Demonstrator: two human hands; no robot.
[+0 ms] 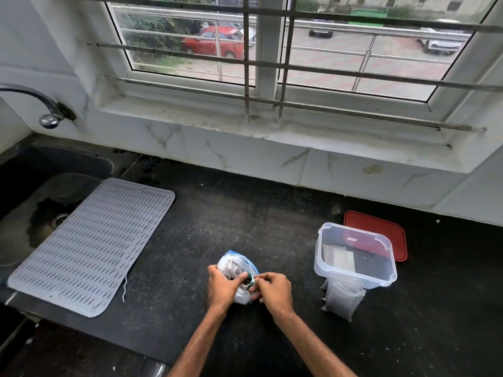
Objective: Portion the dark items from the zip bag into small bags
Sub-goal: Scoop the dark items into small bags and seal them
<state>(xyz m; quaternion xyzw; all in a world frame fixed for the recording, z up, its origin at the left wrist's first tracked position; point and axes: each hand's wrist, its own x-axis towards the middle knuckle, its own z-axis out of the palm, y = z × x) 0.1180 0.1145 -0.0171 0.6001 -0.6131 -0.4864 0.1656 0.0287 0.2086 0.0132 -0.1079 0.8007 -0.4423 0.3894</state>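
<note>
Gripping the crumpled clear plastic zip bag (235,263) with its blue edge in the left hand (221,288), fingers curled round the bunched middle, forearm coming up from the bottom edge. Pinching a small teal-green round piece (251,278) on that same bunched part with the right hand (273,291), thumb and fingertips closed on it. Can't tell if it's a band or a clip, tbh. Both wrists angled inward, knuckles almost meeting.

All happening low over the speckled black stone countertop (217,213), front and centre. Off to the right, well apart: a clear rectangular plastic container (325,257) with flat packets inside, a red square lid (381,223) lying flat just behind it, and a few small clear bags of dark stuff (341,302) leaning on its near wall. Over on the left, a grey ribbed silicone mat (92,246) partly over the dark sink (27,186), with a chrome tap (50,117) above.

Lower half of the bag mostly hidden by the hands. Long axis running near-to-far, blue-edged end pointing toward the window wall, other end poking out below the fingers.
</note>
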